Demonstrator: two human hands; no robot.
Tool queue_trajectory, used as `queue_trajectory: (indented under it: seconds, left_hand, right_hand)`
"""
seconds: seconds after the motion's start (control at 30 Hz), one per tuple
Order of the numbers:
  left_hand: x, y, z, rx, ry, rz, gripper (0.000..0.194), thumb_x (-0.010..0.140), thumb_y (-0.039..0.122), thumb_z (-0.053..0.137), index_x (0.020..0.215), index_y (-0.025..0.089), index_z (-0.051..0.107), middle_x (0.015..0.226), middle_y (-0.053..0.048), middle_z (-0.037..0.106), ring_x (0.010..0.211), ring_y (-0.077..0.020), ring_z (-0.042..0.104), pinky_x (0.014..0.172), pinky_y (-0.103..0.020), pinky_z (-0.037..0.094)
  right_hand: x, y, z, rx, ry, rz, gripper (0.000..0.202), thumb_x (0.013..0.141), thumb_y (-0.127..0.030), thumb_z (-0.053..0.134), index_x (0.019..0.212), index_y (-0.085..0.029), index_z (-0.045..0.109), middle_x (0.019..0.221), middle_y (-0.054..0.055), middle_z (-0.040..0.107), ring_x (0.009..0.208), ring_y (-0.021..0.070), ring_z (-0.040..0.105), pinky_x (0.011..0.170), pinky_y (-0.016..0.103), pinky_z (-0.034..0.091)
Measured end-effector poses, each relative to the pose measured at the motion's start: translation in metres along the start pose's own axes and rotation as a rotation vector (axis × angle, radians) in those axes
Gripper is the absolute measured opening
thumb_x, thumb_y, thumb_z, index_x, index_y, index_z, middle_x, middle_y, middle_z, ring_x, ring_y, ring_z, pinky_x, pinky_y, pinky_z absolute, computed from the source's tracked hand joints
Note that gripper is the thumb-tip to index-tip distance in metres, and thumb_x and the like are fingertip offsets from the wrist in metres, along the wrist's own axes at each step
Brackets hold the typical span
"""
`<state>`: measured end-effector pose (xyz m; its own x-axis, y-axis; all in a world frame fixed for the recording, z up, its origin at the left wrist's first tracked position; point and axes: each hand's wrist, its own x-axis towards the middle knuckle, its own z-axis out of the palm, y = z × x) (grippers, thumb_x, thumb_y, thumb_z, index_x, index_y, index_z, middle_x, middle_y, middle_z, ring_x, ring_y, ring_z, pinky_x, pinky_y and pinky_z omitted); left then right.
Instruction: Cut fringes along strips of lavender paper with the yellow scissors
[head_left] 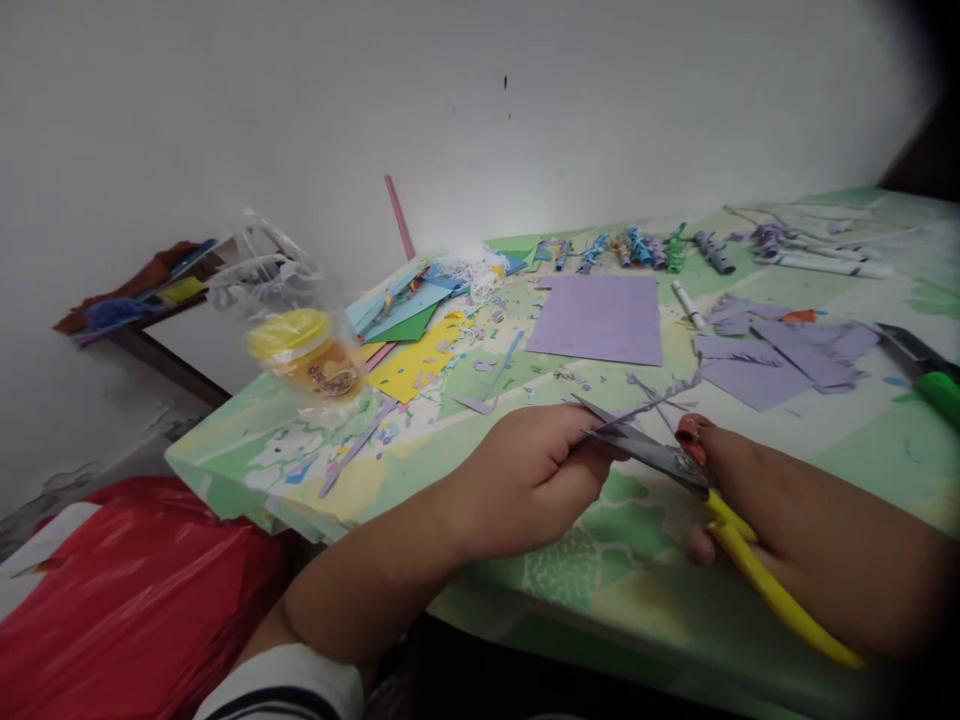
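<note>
My left hand (544, 480) is closed, pinching a thin purple paper strip (660, 400) with cut, ragged edges. My right hand (780, 525) is wrapped around yellow-handled scissors (780, 600), partly hiding the grips. Their blades (637, 450) are parted beside my left fingertips, touching or very near the strip. A small red curled piece (690, 437) sits at a fingertip of my right hand; I cannot tell what it is. Beyond my hands a purple paper sheet (598, 320) lies flat. Fringed purple paper pieces (761, 370) are to its right.
Fringed paper rolls (639, 245) line the wall side. Coloured sheets (412, 365), scraps and a yellow-lidded cup (304, 355) in clear plastic stand left. A green-handled cutting tool (934, 385) lies far right, near white markers (821, 263). A red bag (150, 600) is beside the table.
</note>
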<state>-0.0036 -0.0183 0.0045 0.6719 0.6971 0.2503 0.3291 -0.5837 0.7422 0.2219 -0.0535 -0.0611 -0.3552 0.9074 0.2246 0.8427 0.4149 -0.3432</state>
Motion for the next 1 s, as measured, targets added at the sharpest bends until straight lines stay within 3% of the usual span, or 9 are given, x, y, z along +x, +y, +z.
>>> queue_trajectory:
  seconds: [0.17,0.4,0.6,0.8,1.0]
  left_hand:
    - [0.000,0.001,-0.002,-0.086,-0.050,-0.015,0.026,0.083,0.016,0.042,0.057,0.018,0.045,0.052,0.004,0.046,0.051,-0.0077,0.043,0.054,-0.021,0.035]
    - [-0.002,-0.003,-0.004,-0.616,-0.127,-0.241,0.017,0.084,0.027,0.053,0.071,0.015,0.055,0.048,0.006,0.045,0.041,-0.0043,0.037,0.041,-0.018,0.030]
    - [0.001,-0.014,-0.008,-0.957,-0.285,-0.372,0.030,0.069,0.041,0.072,0.069,0.013,0.062,0.044,0.003,0.052,0.033,-0.0054,0.042,0.034,-0.018,0.027]
    - [0.003,-0.020,-0.009,-0.953,-0.285,-0.372,0.035,0.070,0.045,0.072,0.079,0.012,0.065,0.056,-0.002,0.064,0.041,-0.0091,0.055,0.040,-0.019,0.040]
    - [0.005,-0.016,-0.005,-0.850,-0.169,-0.343,0.025,0.074,0.036,0.068,0.074,0.013,0.060,0.047,0.004,0.055,0.038,-0.0045,0.047,0.038,-0.015,0.034]
  right_hand:
    - [0.001,-0.001,0.000,0.000,-0.018,-0.016,0.044,0.083,-0.049,0.044,0.115,-0.019,0.048,0.111,0.017,0.065,0.100,0.0337,0.065,0.079,0.044,0.056]
    - [0.004,-0.003,-0.001,0.004,-0.084,0.038,0.042,0.082,-0.051,0.044,0.109,-0.019,0.048,0.109,0.019,0.065,0.098,0.0349,0.065,0.079,0.047,0.055]
    - [0.005,-0.005,-0.002,0.064,-0.104,0.051,0.041,0.080,-0.050,0.048,0.109,-0.021,0.046,0.112,0.018,0.063,0.100,0.0340,0.064,0.083,0.047,0.052]
    - [0.006,-0.001,-0.003,0.134,-0.121,0.073,0.039,0.083,-0.048,0.046,0.112,-0.022,0.043,0.106,0.015,0.064,0.093,0.0321,0.063,0.081,0.048,0.051]
    - [0.007,-0.005,-0.007,0.134,-0.106,0.093,0.044,0.079,-0.051,0.053,0.112,-0.023,0.045,0.115,0.015,0.062,0.104,0.0341,0.061,0.084,0.047,0.051]
